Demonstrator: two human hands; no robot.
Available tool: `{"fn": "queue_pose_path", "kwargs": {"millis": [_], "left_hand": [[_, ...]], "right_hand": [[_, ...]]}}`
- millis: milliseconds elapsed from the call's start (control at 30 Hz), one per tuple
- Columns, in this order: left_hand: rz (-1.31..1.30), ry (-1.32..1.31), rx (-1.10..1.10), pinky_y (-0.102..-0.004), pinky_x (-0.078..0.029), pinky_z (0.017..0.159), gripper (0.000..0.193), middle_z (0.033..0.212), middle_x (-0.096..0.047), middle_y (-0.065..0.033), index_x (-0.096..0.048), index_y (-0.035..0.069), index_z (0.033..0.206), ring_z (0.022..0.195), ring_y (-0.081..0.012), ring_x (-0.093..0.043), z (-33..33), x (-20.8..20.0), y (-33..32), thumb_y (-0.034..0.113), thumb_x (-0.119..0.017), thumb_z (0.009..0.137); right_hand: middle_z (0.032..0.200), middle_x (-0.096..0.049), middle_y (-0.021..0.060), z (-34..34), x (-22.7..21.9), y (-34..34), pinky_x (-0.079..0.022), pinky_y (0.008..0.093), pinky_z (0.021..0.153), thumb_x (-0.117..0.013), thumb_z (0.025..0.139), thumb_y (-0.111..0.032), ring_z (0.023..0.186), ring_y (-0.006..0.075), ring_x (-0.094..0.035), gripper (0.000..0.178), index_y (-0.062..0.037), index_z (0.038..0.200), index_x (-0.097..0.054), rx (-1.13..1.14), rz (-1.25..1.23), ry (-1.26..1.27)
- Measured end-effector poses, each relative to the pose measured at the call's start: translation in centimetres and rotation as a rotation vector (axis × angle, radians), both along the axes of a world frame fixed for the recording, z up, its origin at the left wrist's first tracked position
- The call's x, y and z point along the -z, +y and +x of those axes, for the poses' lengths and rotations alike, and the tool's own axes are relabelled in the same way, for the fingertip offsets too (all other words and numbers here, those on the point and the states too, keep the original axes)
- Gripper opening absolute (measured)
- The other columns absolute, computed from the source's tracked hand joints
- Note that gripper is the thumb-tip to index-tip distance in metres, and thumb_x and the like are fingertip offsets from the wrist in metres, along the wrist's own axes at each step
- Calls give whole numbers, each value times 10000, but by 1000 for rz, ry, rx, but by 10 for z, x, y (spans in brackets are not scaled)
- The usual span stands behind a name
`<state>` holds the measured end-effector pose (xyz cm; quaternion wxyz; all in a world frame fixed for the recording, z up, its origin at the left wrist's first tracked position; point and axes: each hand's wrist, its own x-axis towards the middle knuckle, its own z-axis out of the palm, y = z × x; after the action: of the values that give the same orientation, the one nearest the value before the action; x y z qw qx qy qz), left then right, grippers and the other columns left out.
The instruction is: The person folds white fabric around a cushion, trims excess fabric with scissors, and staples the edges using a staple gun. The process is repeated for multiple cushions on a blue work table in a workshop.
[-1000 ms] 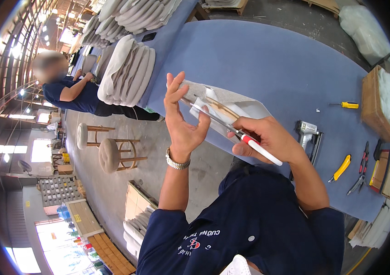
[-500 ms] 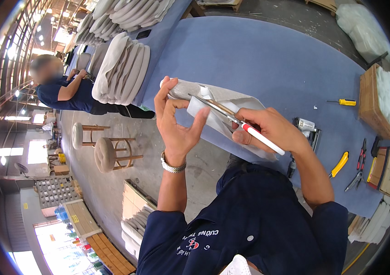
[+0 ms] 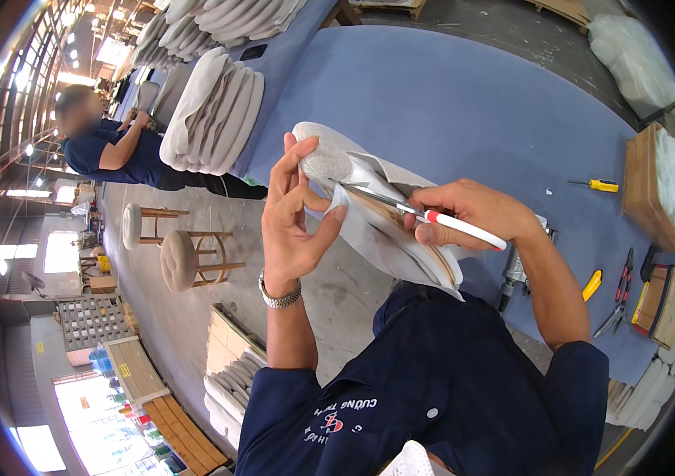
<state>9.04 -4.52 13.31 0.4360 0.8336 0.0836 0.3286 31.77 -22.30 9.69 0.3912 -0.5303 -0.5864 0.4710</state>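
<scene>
Hands first, from the head view: a loose white flap (image 3: 341, 198) is pinched by the left hand (image 3: 291, 226), thumb to finger. Red-and-white scissors (image 3: 476, 228) are gripped in the right hand (image 3: 472, 208), blades pointed into the grey padded piece (image 3: 328, 163), which is held up around the near edge of the blue table (image 3: 464, 95).

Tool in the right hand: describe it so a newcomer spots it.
From the blue table, move to the right hand above it. The slim tool it grips points its metal end leftward. Its white-and-red handle sets it apart from the yellow screwdriver, yellow cutter and red-and-black pliers.
</scene>
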Motion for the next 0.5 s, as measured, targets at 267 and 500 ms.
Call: {"fn": "queue_pose_path", "kwargs": {"millis": [267,500], "left_hand": [[57,92,16,-567,-234,1239,234,1637,-369,-236,-600,90,754,1596,-441,-143,-5,-12,2,-83,-757,745],[27,75,21,-554,-215,1236,226,1638,-363,-242,-607,90,745,1594,-444,-153,-8,-10,-3,-61,-775,747]], "right_hand": [[746,-643,64,-12,2,0,-453,351,607,-678,895,-710,676,201,-598,655,-70,1027,-722,71,89,-3],[729,-626,56,-12,4,-2,-440,349,596,-732,859,-685,658,193,-577,640,-66,1022,-727,64,71,20]]}}
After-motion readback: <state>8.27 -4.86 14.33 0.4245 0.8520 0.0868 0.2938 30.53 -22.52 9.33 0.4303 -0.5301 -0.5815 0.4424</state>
